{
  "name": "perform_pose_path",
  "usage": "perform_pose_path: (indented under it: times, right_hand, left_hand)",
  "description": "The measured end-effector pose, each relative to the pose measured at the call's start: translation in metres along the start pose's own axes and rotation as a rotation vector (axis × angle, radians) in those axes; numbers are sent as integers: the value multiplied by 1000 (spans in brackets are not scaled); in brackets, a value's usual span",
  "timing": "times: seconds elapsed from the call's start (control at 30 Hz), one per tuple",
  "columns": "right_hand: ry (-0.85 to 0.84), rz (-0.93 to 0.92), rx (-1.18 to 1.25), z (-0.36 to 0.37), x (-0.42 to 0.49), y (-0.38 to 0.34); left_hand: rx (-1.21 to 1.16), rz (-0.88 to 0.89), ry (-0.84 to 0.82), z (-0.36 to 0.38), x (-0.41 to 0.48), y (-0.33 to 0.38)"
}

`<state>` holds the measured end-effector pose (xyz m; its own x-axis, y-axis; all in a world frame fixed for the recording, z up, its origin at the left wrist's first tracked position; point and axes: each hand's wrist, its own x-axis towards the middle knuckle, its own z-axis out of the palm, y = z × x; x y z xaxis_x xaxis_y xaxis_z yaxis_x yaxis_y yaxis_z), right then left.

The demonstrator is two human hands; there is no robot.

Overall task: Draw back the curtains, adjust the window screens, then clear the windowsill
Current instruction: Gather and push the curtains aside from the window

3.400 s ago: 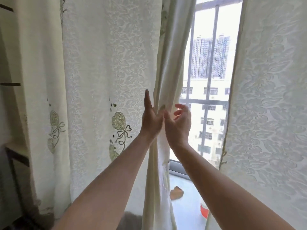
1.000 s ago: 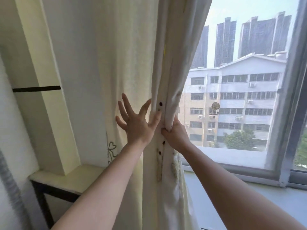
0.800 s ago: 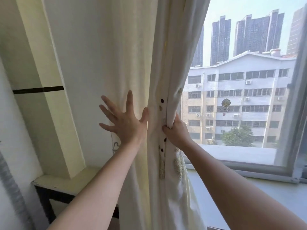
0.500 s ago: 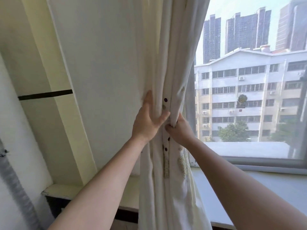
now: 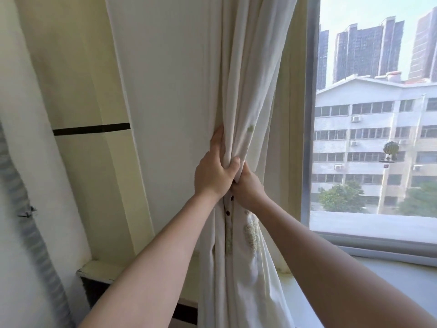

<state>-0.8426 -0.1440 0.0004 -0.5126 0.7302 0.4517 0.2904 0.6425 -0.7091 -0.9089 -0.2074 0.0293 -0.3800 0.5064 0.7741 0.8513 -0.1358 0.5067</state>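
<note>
The cream left curtain (image 5: 246, 86) is gathered into a narrow bunch against the wall, left of the window. My left hand (image 5: 214, 172) wraps the bunch from the left, fingers closed around the folds. My right hand (image 5: 247, 188) grips the same bunch from the right, just below, touching the left hand. Embroidered patches and dark dots show on the fabric below the hands. The window (image 5: 376, 147) is uncovered on this side, with a fine screen over the glass. The pale windowsill (image 5: 402, 273) runs along the lower right; the part in view is bare.
A grey window frame post (image 5: 309, 114) stands just right of the bunch. A cream wall panel with a black strip (image 5: 91, 129) is at left, with a small ledge (image 5: 99, 271) below. A grey ribbed hose (image 5: 28, 228) runs down the far left.
Both hands have carried the curtain leftward to the wall. My left hand went from flat and spread on the fabric to closed around the bunch. More window shows.
</note>
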Motion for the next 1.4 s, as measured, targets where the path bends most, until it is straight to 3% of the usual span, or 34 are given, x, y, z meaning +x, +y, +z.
perform_pose_path:
  times: [0.13,0.5,0.6,0.7,0.8,0.93,1.17,1.4]
  right_hand:
    - [-12,2,-48,33,18,-15]
    - [-18,-51,117,116,53,-46]
    - [173,1,85,127,63,-46]
    - [287,171,244,135,85,-52]
    - [135,247,514,149,111,-57]
    - [-90,124,689,189,124,-83]
    - [-12,-95,623,247,125,-130]
    - [-201,-124,410,291,136,-155]
  left_hand:
    - [20,15,-13,-24,14,-30]
    - [43,107,-66,-85,47,-122]
    - [41,98,-63,-97,53,-144]
    - [29,72,-57,-111,60,-168]
    - [25,43,-55,-127,65,-189]
    - [23,30,-41,-147,70,-213]
    - [155,-75,45,-183,78,-253]
    - [277,-134,82,-224,80,-285]
